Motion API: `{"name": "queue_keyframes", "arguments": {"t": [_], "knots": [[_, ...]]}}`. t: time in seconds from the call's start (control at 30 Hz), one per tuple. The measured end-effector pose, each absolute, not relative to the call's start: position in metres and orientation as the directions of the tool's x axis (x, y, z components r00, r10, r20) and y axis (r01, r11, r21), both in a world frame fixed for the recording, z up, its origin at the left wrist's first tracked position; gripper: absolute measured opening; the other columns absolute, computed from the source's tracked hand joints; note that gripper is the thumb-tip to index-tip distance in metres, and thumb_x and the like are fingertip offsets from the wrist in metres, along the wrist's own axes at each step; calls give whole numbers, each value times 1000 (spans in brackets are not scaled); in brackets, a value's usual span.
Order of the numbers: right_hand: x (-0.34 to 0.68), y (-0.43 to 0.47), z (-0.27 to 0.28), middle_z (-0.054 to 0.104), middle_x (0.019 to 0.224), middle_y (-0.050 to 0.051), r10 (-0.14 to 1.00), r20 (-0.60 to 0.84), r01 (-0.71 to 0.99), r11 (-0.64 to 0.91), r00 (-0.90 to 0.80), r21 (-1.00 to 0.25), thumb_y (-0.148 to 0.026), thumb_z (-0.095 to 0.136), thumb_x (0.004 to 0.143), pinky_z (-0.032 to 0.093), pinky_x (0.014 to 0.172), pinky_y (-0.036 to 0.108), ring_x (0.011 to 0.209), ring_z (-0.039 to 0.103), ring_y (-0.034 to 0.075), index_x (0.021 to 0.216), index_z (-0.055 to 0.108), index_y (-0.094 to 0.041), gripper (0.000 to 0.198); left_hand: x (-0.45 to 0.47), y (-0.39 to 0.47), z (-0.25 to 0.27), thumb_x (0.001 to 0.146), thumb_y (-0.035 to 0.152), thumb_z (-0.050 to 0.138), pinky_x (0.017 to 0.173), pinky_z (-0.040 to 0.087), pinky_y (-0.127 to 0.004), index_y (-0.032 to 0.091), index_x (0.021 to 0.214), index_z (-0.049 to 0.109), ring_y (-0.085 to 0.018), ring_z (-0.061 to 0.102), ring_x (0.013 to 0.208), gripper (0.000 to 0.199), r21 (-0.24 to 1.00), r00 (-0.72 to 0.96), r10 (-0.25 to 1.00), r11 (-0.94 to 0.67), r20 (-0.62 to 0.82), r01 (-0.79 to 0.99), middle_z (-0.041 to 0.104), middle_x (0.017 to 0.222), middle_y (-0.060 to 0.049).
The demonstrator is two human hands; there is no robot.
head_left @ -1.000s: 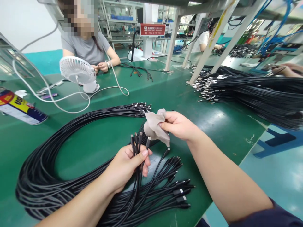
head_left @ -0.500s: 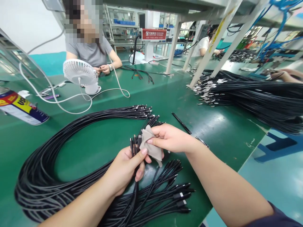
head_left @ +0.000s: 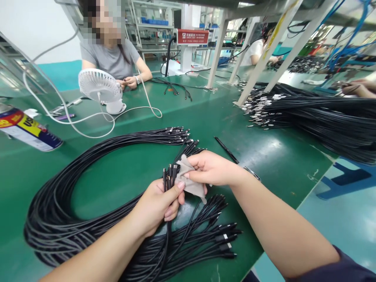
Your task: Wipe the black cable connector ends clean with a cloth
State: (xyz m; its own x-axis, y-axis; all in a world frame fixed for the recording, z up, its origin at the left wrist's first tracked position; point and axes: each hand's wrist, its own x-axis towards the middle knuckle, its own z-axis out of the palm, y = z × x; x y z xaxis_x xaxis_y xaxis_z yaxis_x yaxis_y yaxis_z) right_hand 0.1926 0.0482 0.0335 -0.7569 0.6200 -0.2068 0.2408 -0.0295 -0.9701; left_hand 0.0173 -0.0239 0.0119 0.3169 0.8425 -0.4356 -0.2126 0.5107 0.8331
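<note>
One broad green tabletop (head_left: 108, 188), smooth and faintly glossy, supports the work. On it lies the landmark, the curved cable bundle (head_left: 58, 192): many slim black cables, smooth and round, bent into a C that opens to the right. Beyond the bundle's open side and farther right, a second cable pile (head_left: 323, 115) shows pale, flat ends. A white plastic fan (head_left: 98, 86) with a ribbed round guard stands beyond the bundle's upper arm; a printed spray can (head_left: 26, 127) lies at the left of that arm.

Two bare hands meet at the bundle's open side. The left hand (head_left: 158, 201), on the bundle's lower arm, is closed round several cables, thumb laid across them. The right hand (head_left: 214, 168), farther out from the opening, pinches a soft, creased grey-beige cloth (head_left: 189, 182) between thumb and fingers. The key relation is lateral: the cloth lies immediately right of the left grip, against the cluster, while the held cable connectors (head_left: 165, 178) stand with their long axes roughly upright. The right hand is the nearer to the cloth; whether a connector is wrapped inside cannot be told. A thin black pen-like rod (head_left: 226, 149) lies aslant, right of the bundle's upper end. Smallest are the connectors' tips, short and metallic above matte black sleeves.
</note>
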Motion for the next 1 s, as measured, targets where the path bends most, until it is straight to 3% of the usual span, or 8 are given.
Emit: {"name": "queue_keyframes", "arguments": {"t": [0.27,0.37,0.43,0.53,0.7,0.87,1.0], "knots": [[195,48,33,63,63,-3,545,-192,159,-109,-816,-981,-20,61,77,51,47,19,49,59,8,86,58,-13,12,16,-24,8,67,50,78,30,18,-15,16,53,53,0,22,28,45,825,327,844,510,-426,-242,34,32,11],[196,49,33,64,66,-1,611,-165,177,-41,-774,-983,-16,58,76,51,48,19,51,60,9,86,60,-12,10,17,-23,8,71,47,77,31,20,-14,15,54,54,0,23,29,43,826,327,846,507,-421,-247,34,33,11],[197,50,34,66,68,0,685,-108,158,10,-720,-987,-15,57,75,50,49,19,54,61,10,86,62,-12,12,17,-23,10,71,44,78,31,21,-14,14,58,56,0,25,30,39,823,320,853,499,-412,-273,42,38,9],[200,56,35,64,67,0,789,-1,69,52,-614,-996,-19,58,77,46,46,19,53,58,10,85,61,-13,11,17,-23,13,70,40,81,31,21,-13,13,68,62,1,27,31,33,814,312,864,487,-395,-318,53,49,7],[206,65,28,57,66,-2,880,86,-68,61,-467,-996,-26,62,79,39,44,19,50,47,8,88,61,-15,15,17,-26,16,68,39,82,31,23,-13,12,76,67,2,29,31,32,796,331,863,489,-382,-357,57,53,5],[202,59,26,56,71,-1,820,77,-84,36,-567,-996,-35,67,79,41,50,20,57,50,9,90,61,-15,24,17,-26,13,69,42,81,33,26,-14,12,70,67,0,32,32,34,809,342,866,477,-365,-344,55,49,5],[195,50,30,60,79,3,696,29,-13,28,-717,-1000,-35,67,79,44,56,22,65,54,11,91,60,-12,26,16,-26,9,73,47,76,36,29,-15,12,63,66,-3,38,32,38,840,361,862,464,-355,-281,51,38,5]]}}
